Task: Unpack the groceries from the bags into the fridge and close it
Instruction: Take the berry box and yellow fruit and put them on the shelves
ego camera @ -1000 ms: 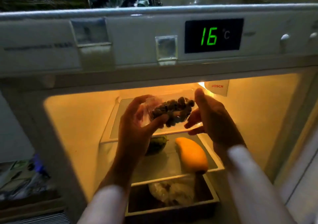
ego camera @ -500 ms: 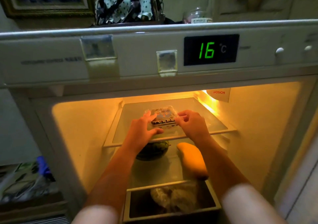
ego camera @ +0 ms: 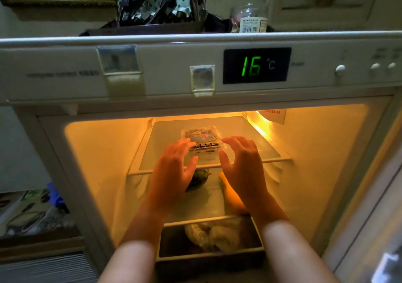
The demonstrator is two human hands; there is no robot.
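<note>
Resting on fridge shelf [ego camera: 250,150], berry box [ego camera: 201,137], open hands beside

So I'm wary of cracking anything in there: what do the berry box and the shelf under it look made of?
The berry box looks like thin clear plastic, glossy: the dark fruit shows through its walls and light glints on the lid. The shelf looks like glass, smooth and see-through, with a pale, probably plastic, front edge; the fruit below shows faintly through it.

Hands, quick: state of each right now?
Left hand: open, fingers spread, holding nothing.
Right hand: open, holding nothing; berry box sits on the shelf.
</note>
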